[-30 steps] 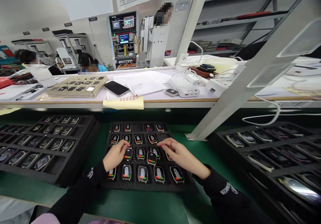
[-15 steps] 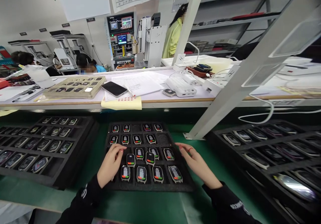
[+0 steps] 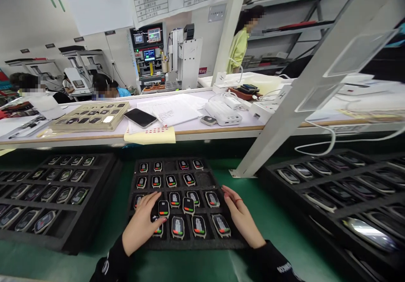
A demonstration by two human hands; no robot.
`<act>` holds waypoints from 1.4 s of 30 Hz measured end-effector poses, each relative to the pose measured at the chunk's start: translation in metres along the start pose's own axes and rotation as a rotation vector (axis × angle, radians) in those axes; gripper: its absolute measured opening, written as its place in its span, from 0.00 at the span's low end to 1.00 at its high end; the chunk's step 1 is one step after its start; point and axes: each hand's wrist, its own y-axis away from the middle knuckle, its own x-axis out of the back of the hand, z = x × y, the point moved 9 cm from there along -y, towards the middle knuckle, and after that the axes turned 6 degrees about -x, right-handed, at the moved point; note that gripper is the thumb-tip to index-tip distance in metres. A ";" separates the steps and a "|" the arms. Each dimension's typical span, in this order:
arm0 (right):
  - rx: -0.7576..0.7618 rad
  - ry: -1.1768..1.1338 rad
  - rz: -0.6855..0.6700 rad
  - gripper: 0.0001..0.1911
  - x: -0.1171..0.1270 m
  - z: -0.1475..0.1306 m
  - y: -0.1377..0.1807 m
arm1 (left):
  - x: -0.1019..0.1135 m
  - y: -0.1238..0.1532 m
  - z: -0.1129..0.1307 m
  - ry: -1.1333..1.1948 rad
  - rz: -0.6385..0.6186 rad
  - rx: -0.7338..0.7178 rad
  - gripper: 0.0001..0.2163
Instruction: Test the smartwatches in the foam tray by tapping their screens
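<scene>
A black foam tray lies on the green mat in front of me, its pockets filled with several small watch bodies whose screens glow red and green. My left hand rests flat on the tray's left side, fingers spread over two of the watch bodies. My right hand lies along the tray's right edge with its fingers stretched out and nothing in it. Both arms wear black sleeves.
More black trays of watch bodies flank the middle one, at left and right. A white slanted post rises just right of the tray. The raised shelf behind holds a beige tray, a phone, papers and chargers. People work at the back.
Both hands have drawn back from the tray's middle toward its sides and toward me. The right hand left the watch bodies and now lies at the right edge. The view has tilted slightly.
</scene>
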 end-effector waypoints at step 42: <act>1.039 0.428 -0.220 0.15 -0.102 -0.279 0.015 | 0.073 -0.040 -0.005 0.561 0.303 -0.065 0.17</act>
